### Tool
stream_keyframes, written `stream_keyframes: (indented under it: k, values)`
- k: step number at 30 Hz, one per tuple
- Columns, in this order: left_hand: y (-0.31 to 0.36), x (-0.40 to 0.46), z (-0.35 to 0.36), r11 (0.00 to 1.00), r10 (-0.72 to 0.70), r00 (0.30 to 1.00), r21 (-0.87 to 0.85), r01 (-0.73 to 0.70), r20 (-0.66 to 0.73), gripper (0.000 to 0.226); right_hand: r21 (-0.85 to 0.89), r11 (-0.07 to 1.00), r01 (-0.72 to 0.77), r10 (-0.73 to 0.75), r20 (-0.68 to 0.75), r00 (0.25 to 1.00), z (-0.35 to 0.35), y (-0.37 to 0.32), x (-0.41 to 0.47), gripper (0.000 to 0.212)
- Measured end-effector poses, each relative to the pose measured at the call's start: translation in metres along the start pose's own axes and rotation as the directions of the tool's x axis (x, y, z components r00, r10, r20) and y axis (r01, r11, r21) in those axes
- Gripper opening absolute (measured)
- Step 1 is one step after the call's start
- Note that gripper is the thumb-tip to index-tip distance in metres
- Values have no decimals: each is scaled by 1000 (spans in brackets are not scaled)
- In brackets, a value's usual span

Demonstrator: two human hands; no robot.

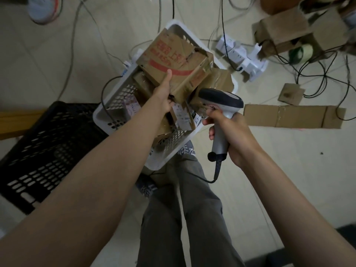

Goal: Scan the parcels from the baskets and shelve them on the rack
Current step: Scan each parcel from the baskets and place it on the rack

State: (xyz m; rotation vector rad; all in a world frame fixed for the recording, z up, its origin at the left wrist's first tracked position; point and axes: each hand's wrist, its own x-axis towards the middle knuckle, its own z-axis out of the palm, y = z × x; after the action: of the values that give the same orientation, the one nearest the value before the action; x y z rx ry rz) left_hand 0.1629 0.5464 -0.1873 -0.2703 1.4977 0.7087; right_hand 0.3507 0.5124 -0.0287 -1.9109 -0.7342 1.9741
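My left hand (pixel 163 93) grips a worn cardboard parcel (pixel 173 60) with red print, thumb on its top face, holding it above the white basket (pixel 119 97). My right hand (pixel 229 130) holds a grey and dark barcode scanner (pixel 221 99) by its handle, with the scanner's head just right of the parcel's lower corner. Several more parcels (pixel 183 118) lie in the white basket below. The rack is out of view.
A black basket (pixel 44 151) stands on the floor to the left. Power strips (pixel 242 54), many cables, a flattened cardboard strip (pixel 292 116), open cartons (pixel 289 33) and a tape roll (pixel 302 53) lie to the right. My legs are below the white basket.
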Motion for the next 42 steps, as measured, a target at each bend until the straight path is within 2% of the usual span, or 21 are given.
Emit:
stream_keyframes:
  k: [7, 10, 12, 14, 17, 21, 23, 27, 29, 31, 36, 42]
  values:
    - [-25, -99, -35, 998, 49, 999, -45, -49, 4, 70, -14, 998, 59, -58, 41, 997, 5, -26, -49, 9]
    - [-39, -155, -63, 997, 51, 998, -62, -54, -40, 56, -37, 995, 92, -88, 83, 993, 11, -38, -86, 9]
    - [-50, -193, -84, 992, 65, 995, -99, -73, -78, 59, -53, 993, 109, -102, 118, 988, 16, -46, -115, 10]
    - [-61, -234, -107, 983, 78, 992, -156, -93, -100, 64, -79, 986, 144, -130, 164, 978, 24, -52, -147, 14]
    - [-77, -298, -141, 951, 111, 989, -280, -133, -94, 57, -105, 975, 197, -168, 237, 957, 40, -56, -198, 18]
    - [-101, -380, -182, 887, 153, 975, -412, -207, -160, 64, -154, 953, 261, -196, 345, 918, 67, -59, -272, 4]
    - [-118, -422, -201, 839, 189, 967, -485, -249, -170, 61, -182, 933, 310, -218, 397, 891, 82, -55, -311, 10]
    - [-165, -496, -237, 708, 245, 951, -636, -308, -189, 55, -224, 887, 404, -231, 543, 807, 110, -42, -393, 16]
    - [-196, -527, -256, 642, 269, 942, -692, -330, -200, 55, -258, 858, 445, -210, 614, 761, 123, -34, -430, 13]
    - [-228, -555, -276, 582, 284, 935, -737, -343, -211, 56, -287, 818, 498, -177, 698, 694, 134, -26, -463, 5]
    - [-301, -615, -316, 398, 282, 917, -836, -378, -281, 55, -318, 714, 623, -84, 845, 528, 169, -9, -522, 13]
    - [-342, -669, -341, 85, 343, 844, -881, -465, -412, 48, -248, 669, 700, 7, 945, 328, 211, 0, -569, 15]
